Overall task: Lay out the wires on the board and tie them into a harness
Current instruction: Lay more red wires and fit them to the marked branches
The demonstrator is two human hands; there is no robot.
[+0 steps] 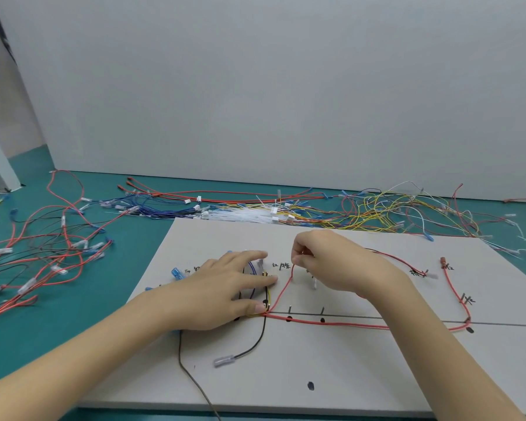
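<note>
- On the flat grey board (pixel 331 360), a thin red wire (pixel 325 322) bends around small pegs.
- Left hand (pixel 225 293) lies spread, pressing bundled wires flat.
- Right hand (pixel 322 262) pinches the red wire's upper end.

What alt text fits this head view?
The right hand pinches a red wire routed along the grey board, while the left hand presses the wire junction flat. Loose coloured wires litter the green table behind.

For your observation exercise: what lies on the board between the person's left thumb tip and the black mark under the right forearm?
In the head view, the red wire runs along the board between them, below two upright pins.
</note>
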